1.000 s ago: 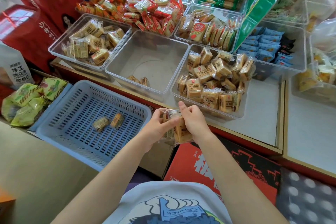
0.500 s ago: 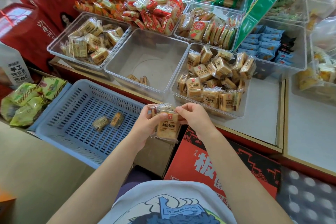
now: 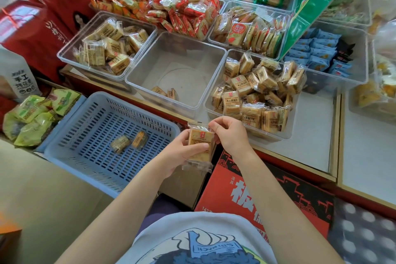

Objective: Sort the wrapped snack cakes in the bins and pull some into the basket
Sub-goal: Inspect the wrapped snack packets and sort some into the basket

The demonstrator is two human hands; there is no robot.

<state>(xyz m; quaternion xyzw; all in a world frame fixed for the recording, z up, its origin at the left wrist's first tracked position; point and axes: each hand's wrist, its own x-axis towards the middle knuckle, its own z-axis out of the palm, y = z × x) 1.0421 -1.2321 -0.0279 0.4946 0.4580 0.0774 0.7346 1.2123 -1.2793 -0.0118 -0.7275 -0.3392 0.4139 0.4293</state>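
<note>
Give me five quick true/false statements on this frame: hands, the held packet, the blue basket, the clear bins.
1. Both hands hold one clear-wrapped tan snack cake. True: left hand grips its side, right hand pinches the top edge.
2. The blue slotted plastic basket holds five packets. False: two wrapped packets lie in it.
3. The middle clear plastic bin is nearly empty. True: two packets near its front.
4. The clear bin on the right is empty. False: it is piled with tan cakes.
5. The held cake is over the basket. False: it is beside the basket's right edge.
</note>
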